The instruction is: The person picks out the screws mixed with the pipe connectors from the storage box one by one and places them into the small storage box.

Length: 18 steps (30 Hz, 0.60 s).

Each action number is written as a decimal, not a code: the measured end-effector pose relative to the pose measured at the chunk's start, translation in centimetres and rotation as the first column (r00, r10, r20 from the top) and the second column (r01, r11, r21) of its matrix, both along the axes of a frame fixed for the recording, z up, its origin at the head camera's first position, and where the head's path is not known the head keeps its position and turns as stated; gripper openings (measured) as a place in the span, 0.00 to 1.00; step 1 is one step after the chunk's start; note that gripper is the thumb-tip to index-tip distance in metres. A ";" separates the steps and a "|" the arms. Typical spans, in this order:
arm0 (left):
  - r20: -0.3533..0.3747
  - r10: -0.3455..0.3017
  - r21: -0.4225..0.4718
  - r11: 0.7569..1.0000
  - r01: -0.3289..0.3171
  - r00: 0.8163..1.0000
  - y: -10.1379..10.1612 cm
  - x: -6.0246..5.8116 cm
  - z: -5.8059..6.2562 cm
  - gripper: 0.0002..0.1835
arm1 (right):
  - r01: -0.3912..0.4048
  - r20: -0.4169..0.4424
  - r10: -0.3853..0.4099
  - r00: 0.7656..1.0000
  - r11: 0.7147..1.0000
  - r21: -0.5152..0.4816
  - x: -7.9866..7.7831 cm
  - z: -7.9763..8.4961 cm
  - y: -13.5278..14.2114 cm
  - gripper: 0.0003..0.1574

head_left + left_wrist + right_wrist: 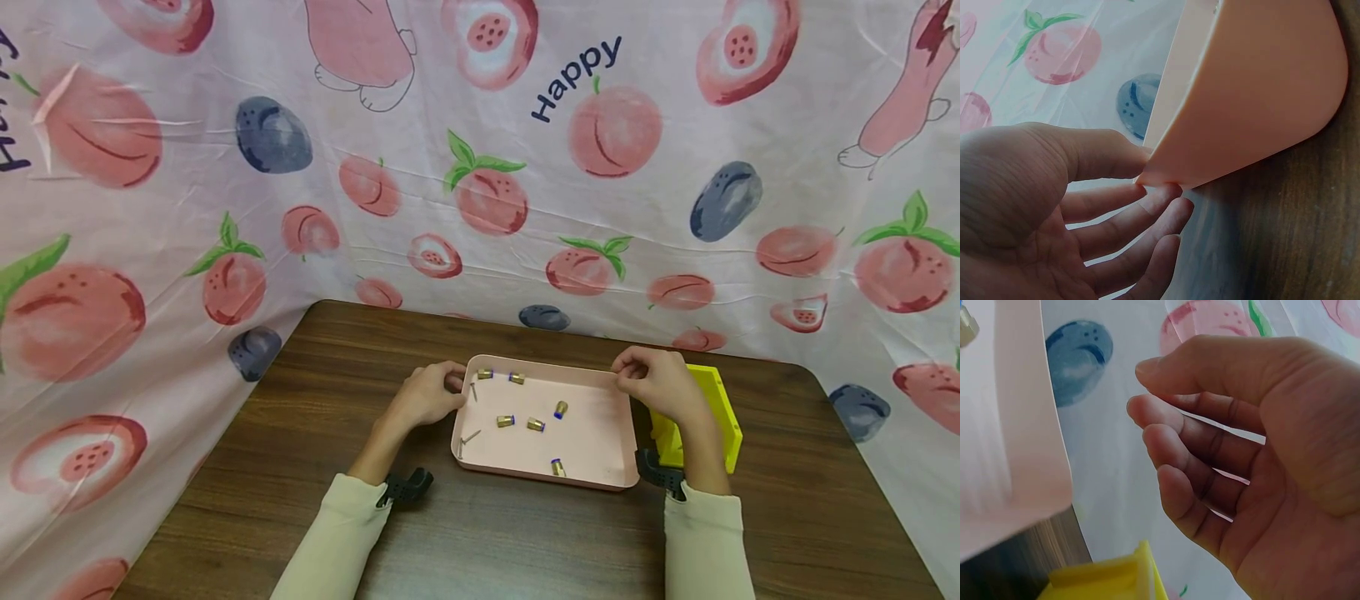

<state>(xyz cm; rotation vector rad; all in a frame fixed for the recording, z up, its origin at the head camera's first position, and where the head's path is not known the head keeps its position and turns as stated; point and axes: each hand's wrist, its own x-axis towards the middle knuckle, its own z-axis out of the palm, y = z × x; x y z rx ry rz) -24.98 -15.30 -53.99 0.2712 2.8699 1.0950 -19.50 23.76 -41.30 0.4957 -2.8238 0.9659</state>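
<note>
A shallow pink tray point(592, 450) lies on the table. In it are several brass fittings point(506, 422) with blue ends, and a few thin screws point(471, 436) lie along its left side. My left hand point(429, 395) is at the tray's left wall; in the left wrist view its thumb and fingertips pinch the tray's edge point(1260, 94). By the far right corner is my right hand point(663, 387), its fingers loosely bent. The right wrist view shows nothing between those fingers point(1169, 444), with a gap between them and the tray's edge point(1029, 444).
A yellow plastic bin point(712, 408) stands just right of the tray, partly hidden behind the right wrist. Black wrist straps point(408, 485) sit on both wrists. A fruit-print curtain point(465, 275) hangs behind and beside the brown wooden table point(247, 492).
</note>
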 end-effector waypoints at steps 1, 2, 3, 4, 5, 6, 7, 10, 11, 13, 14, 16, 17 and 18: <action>-0.002 0.000 0.000 1.000 0.000 1.000 0.0 0.1 0.2 0.28 | -0.007 -0.002 0.007 1.000 1.000 0.002 0.0 0.0 -0.2 0.04; -0.004 -0.002 0.000 1.000 0.002 1.000 0.1 0.3 0.4 0.28 | -0.014 -0.004 0.014 1.000 1.000 0.005 -0.1 0.0 -0.4 0.04; -0.005 -0.005 0.000 1.000 0.005 1.000 0.1 0.6 0.7 0.28 | -0.022 -0.007 0.022 1.000 1.000 0.010 -0.1 -0.1 -0.7 0.04; -0.010 -0.008 0.002 1.000 0.008 1.000 0.2 0.8 1.1 0.27 | -0.031 -0.008 0.031 0.999 0.999 0.013 -0.2 -0.1 -0.9 0.03; -0.009 -0.013 0.005 1.000 0.013 1.000 0.2 1.1 1.6 0.27 | -0.042 -0.011 0.042 0.999 0.999 0.017 -0.2 -0.2 -1.1 0.03; -0.008 -0.018 0.008 1.000 0.018 1.000 0.3 1.4 2.0 0.27 | -0.053 -0.012 0.053 0.999 0.998 0.020 -0.2 -0.2 -1.3 0.03; -0.009 -0.023 0.011 1.000 0.023 1.000 0.3 1.6 2.4 0.27 | -0.064 -0.013 0.064 0.998 0.998 0.021 -0.3 -0.3 -1.4 0.03; -0.013 -0.030 0.013 0.999 0.030 0.999 0.2 1.6 2.5 0.27 | -0.098 -0.013 0.098 0.995 0.995 0.024 -0.4 -0.5 -2.0 0.03; -0.012 -0.029 0.011 1.000 0.029 1.000 0.2 1.5 2.4 0.26 | -0.109 -0.015 0.110 0.994 0.994 0.026 -0.4 -0.6 -2.1 0.04; -0.020 -0.022 0.006 1.000 0.022 1.000 0.1 1.1 1.6 0.27 | -0.132 -0.016 0.133 0.991 0.991 0.029 -0.4 -0.7 -2.5 0.04; -0.023 -0.017 0.004 1.000 0.018 1.000 0.1 0.9 1.1 0.27 | -0.142 -0.017 0.143 0.990 0.989 0.030 -0.5 -0.7 -2.7 0.04; -0.023 -0.010 0.000 1.000 0.010 1.000 0.1 0.5 0.5 0.26 | -0.160 -0.018 0.161 0.987 0.987 0.032 -0.5 -0.8 -3.1 0.05; -0.022 -0.006 0.002 1.000 0.007 1.000 0.0 0.3 0.3 0.27 | -0.167 -0.017 0.168 0.986 0.985 0.031 -0.5 -0.9 -3.3 0.05; -0.021 -0.006 0.002 1.000 0.006 1.000 0.0 0.1 0.0 0.27 | -0.174 -0.016 0.174 0.985 0.984 0.029 -0.6 -1.0 -3.4 0.05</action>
